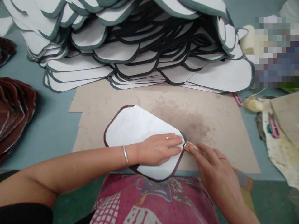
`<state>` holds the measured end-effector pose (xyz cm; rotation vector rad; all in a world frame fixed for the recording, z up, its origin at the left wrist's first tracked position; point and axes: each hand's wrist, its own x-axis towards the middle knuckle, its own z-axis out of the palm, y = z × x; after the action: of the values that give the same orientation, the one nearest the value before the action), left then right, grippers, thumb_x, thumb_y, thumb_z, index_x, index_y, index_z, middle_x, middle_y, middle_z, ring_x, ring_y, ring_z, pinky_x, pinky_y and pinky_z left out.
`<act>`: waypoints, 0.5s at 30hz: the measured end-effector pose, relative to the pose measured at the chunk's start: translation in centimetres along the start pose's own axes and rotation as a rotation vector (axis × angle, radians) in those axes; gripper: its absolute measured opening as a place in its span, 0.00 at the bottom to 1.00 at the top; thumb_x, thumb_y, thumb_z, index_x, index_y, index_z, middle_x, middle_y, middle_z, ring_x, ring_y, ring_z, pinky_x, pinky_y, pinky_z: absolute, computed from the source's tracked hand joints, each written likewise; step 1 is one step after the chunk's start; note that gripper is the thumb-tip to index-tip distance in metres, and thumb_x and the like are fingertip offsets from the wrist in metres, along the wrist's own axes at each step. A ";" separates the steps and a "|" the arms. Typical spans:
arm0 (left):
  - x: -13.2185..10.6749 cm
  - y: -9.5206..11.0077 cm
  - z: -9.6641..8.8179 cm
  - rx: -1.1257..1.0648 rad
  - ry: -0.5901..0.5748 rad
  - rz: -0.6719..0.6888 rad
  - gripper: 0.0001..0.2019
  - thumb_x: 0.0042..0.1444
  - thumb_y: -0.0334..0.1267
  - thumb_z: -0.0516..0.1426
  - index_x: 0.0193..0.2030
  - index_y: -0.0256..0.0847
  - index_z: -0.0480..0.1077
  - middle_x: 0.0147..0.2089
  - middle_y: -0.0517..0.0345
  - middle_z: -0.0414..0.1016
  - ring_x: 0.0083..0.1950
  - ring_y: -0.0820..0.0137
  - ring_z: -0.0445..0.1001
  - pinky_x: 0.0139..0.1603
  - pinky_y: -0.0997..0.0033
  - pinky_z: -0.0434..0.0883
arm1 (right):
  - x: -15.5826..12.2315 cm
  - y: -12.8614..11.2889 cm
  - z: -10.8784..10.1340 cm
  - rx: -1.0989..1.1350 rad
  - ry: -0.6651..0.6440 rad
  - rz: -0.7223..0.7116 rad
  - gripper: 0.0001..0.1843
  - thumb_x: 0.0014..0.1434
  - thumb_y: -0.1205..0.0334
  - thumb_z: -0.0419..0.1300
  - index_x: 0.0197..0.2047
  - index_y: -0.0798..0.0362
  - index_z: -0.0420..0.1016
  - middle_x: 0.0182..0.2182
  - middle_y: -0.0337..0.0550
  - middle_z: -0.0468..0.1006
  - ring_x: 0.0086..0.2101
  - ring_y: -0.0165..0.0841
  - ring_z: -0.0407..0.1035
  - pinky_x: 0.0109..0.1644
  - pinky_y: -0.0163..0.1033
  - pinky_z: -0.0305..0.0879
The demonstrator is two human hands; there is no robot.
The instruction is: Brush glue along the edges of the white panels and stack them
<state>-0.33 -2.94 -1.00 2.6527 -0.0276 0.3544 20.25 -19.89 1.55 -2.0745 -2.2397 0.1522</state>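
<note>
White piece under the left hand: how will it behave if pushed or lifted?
The white piece looks thin, so it's probably light and somewhat bendy. Lying flat, it should slide rather than roll.

Soft, diffuse light, fairly bright on the white panel (142,124) — dark shadow pools between the stacked pieces (116,52), faint sheen on the brown-red pile (14,118) — with mild blur throughout and a pixelated block (277,53) upper right
</note>
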 end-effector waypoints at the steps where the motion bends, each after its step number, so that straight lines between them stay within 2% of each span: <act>1: 0.0 0.0 0.0 -0.005 -0.003 -0.001 0.10 0.65 0.30 0.54 0.50 0.35 0.72 0.60 0.41 0.71 0.65 0.60 0.68 0.70 0.59 0.66 | 0.3 0.4 -0.1 -0.006 -0.008 -0.031 0.31 0.63 0.75 0.53 0.67 0.48 0.66 0.57 0.49 0.72 0.50 0.43 0.67 0.53 0.50 0.68; 7: 0.1 -0.1 -0.1 0.005 -0.054 -0.014 0.11 0.63 0.30 0.54 0.51 0.35 0.71 0.60 0.42 0.71 0.64 0.58 0.68 0.68 0.57 0.67 | 2.4 3.1 -0.7 -0.068 -0.027 -0.212 0.27 0.64 0.75 0.54 0.65 0.53 0.68 0.57 0.50 0.73 0.49 0.44 0.66 0.48 0.49 0.68; 15: 0.0 -0.2 0.1 0.021 -0.014 0.002 0.10 0.64 0.30 0.54 0.50 0.37 0.71 0.58 0.45 0.72 0.62 0.60 0.69 0.69 0.59 0.67 | 5.8 5.6 -0.6 -0.086 -0.052 -0.410 0.26 0.64 0.74 0.53 0.64 0.51 0.70 0.58 0.48 0.72 0.50 0.43 0.64 0.50 0.49 0.67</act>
<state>-0.32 -2.82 -1.20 2.6763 -0.0307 0.3383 25.44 -13.71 1.38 -1.6125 -2.6857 0.0821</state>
